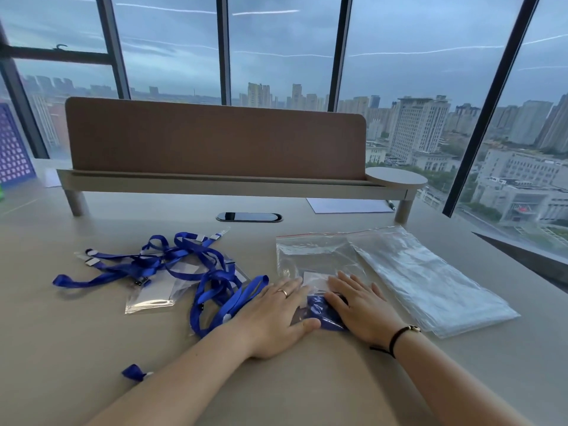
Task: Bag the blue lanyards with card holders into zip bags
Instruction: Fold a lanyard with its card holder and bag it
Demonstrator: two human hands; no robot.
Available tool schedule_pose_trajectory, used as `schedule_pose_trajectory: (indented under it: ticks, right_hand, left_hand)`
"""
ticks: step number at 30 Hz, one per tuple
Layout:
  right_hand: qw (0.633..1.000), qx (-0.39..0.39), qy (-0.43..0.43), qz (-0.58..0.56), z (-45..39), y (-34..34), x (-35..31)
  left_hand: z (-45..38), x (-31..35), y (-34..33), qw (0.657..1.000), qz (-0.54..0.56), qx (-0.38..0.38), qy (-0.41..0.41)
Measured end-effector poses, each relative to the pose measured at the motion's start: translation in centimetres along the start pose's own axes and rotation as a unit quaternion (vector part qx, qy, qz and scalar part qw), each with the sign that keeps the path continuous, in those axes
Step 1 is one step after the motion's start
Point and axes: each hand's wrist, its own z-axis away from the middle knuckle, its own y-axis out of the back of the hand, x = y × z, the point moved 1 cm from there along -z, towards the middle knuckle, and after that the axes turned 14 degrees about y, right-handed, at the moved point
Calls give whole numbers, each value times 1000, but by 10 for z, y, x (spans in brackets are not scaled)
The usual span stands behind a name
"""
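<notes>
While both palms lie flat, the left hand (pixel 278 318) and right hand (pixel 358 305), fingers spread, press a filled zip bag (pixel 316 259); loose lanyards (pixel 184 262) lie at nine o'clock.

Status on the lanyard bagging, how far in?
Early. Done: none visibly finished. In hand: left hand and right hand press flat on a zip bag holding one blue lanyard. Left: tangled lanyards on the desk; spare bags wait.
</notes>
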Motion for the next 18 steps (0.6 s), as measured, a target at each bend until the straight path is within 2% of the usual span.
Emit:
schedule_pose_trajectory:
  ticks: [2, 5, 8, 13, 18]
  right_hand:
    - [1000, 24, 0, 8, 1, 4, -1]
    - [993, 112, 10, 47, 1, 16, -14]
    - [981, 171, 54, 66, -3, 24, -48]
    - [982, 109, 153, -17, -17, 9, -124]
    - [978, 49, 200, -36, -38, -13, -175]
  left_hand:
    - [8, -7, 5, 1000, 8, 19, -14]
    - [25, -20, 20, 997, 17, 64, -37]
    - [44, -48, 35, 992, 34, 117, -19]
    - [70, -98, 52, 988, 62, 132, 54]
    - [96, -120, 59, 989, 74, 95, 81]
